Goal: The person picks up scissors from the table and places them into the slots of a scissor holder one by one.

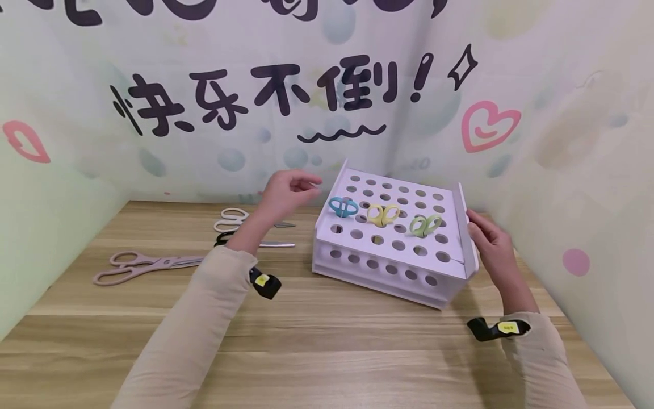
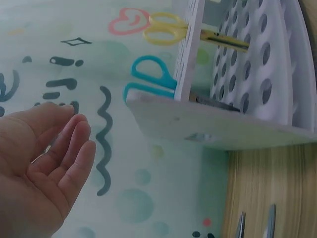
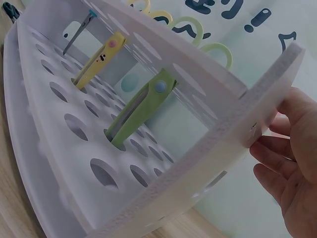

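A white rack [image 1: 378, 279] with rows of round holes stands on the table at right of centre. Teal scissors [image 1: 343, 212], yellow scissors [image 1: 382, 220] and green scissors [image 1: 423, 230] sit in its holes, handles up; the right wrist view shows the blades pointing down through the lower board. My left hand [image 1: 287, 196] hovers just left of the rack, holding nothing, its fingers loosely bent. With its fingertips my right hand [image 1: 494, 250] touches the outer face of the rack's right side panel [image 3: 233, 148].
Left of the rack lie white-handled scissors [image 1: 236, 218], black-handled scissors [image 1: 223, 238] and large pink scissors [image 1: 148, 261]. My left forearm partly covers them. A printed cloth wall [image 1: 225, 153] rises behind the wooden table [image 1: 306, 352] and along its sides.
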A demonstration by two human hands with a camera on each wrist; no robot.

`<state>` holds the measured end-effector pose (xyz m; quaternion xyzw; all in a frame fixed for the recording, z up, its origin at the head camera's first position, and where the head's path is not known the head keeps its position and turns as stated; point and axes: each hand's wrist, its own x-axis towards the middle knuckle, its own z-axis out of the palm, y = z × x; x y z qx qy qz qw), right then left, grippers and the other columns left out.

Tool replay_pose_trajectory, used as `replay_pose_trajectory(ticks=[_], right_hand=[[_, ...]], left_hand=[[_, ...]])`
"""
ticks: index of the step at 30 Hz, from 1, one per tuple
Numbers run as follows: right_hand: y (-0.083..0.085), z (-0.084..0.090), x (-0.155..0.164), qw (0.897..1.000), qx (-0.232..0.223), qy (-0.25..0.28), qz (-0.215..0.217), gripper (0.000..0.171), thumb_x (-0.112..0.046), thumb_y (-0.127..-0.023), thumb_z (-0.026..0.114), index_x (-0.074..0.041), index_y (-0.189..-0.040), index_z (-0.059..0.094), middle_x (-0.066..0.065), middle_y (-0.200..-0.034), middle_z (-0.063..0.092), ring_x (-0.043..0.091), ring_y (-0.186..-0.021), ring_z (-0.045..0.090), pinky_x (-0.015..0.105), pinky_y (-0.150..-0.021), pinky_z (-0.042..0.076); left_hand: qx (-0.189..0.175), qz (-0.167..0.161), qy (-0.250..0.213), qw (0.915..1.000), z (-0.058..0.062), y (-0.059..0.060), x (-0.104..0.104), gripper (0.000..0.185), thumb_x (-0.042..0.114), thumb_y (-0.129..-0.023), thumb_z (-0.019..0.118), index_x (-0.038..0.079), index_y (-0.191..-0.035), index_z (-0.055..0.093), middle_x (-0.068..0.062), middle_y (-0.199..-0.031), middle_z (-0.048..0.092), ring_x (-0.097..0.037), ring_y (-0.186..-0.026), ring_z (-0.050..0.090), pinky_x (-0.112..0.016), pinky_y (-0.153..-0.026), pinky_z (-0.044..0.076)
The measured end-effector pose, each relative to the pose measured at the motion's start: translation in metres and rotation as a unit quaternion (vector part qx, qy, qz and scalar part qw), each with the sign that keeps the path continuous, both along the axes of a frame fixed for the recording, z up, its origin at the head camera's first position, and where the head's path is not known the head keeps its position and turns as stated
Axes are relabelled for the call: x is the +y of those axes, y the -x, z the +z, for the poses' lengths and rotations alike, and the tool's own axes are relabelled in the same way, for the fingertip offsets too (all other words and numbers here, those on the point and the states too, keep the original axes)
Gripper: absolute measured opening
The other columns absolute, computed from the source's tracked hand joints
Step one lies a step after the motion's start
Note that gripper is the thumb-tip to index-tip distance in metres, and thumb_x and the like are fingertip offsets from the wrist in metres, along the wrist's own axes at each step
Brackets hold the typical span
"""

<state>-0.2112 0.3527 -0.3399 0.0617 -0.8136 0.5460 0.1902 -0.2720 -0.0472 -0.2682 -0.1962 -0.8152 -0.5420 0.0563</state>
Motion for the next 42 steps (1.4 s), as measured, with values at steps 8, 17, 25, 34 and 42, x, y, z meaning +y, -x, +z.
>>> replay_pose_trajectory(ticks=[8,17,25,34,42], right_hand=[[0.000,-0.001,0.001,1.000,-0.009,0.001,-0.003,0.045,-0.018,-0.094,0.052,-0.002,-0.135,0.042,-0.012,-0.121,0.051,-0.002,-0.101,0.047,0.006,-0.077,0.040],[0.000,-0.001,0.001,1.000,-0.011,-0.020,-0.014,0.045,-0.020,-0.095,0.051,-0.002,-0.136,0.041,-0.012,-0.121,0.050,-0.003,-0.100,0.047,0.006,-0.077,0.040],[0.002,-0.002,0.001,1.000,-0.002,-0.011,-0.009,0.044,-0.016,-0.095,0.051,-0.001,-0.135,0.042,-0.017,-0.117,0.051,-0.002,-0.099,0.048,0.007,-0.076,0.040],[0.001,-0.001,0.000,0.999,-0.014,-0.027,-0.015,0.045,-0.020,-0.096,0.049,-0.003,-0.137,0.041,-0.006,-0.126,0.050,-0.002,-0.102,0.047,0.007,-0.078,0.040],[0.001,-0.002,0.000,1.000,-0.005,-0.002,-0.003,0.044,-0.017,-0.095,0.051,-0.002,-0.136,0.042,-0.015,-0.118,0.051,-0.002,-0.100,0.047,0.006,-0.077,0.040]], left_hand=[[-0.041,0.035,0.029,0.9981,-0.017,0.009,-0.047,0.027,0.010,-0.086,0.064,0.001,-0.112,0.064,-0.015,-0.100,0.065,-0.018,-0.084,0.060,-0.026,-0.069,0.051],[-0.086,0.043,0.072,0.9927,-0.034,0.008,-0.095,0.033,0.013,-0.090,0.059,-0.003,-0.120,0.057,-0.021,-0.111,0.060,-0.020,-0.090,0.059,-0.029,-0.072,0.052],[-0.104,0.044,0.119,0.9865,-0.052,0.008,-0.125,0.036,0.012,-0.091,0.056,-0.008,-0.122,0.053,-0.026,-0.110,0.057,-0.031,-0.093,0.057,-0.035,-0.076,0.052],[-0.152,0.053,0.188,0.9690,-0.070,0.004,-0.145,0.041,0.016,-0.091,0.056,-0.009,-0.124,0.050,-0.027,-0.114,0.053,-0.035,-0.099,0.053,-0.040,-0.078,0.049],[-0.117,0.056,0.224,0.9658,-0.085,-0.002,-0.151,0.048,0.013,-0.087,0.061,-0.016,-0.121,0.047,-0.035,-0.116,0.049,-0.045,-0.107,0.047,-0.050,-0.087,0.042]])
